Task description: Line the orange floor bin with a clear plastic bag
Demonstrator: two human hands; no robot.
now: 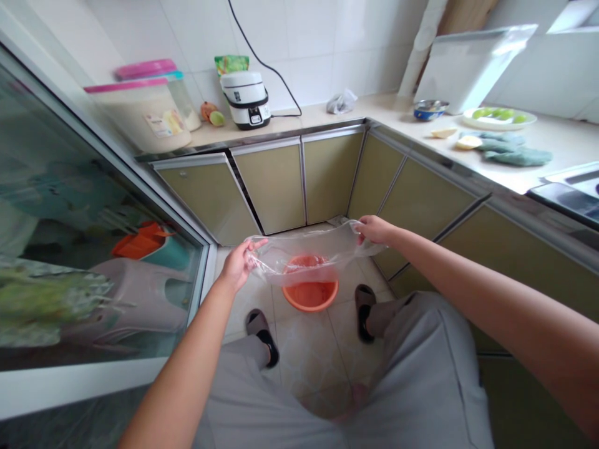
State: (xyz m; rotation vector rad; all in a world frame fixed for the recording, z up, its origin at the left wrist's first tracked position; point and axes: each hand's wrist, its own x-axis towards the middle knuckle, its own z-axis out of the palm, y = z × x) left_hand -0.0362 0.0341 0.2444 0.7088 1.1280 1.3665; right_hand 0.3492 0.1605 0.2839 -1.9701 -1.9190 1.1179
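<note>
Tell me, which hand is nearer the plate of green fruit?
Right. The right hand is nearer the viewer than the plate and to its left; the left hand is much farther left, across the stretched plastic.

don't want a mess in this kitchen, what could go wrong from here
The clear plastic film looks thin and is held near its ends by the left hand and right hand, so it might tear or slip. The orange basin sits on the floor between the left slipper and right slipper, so a careless step could knock it.
</note>
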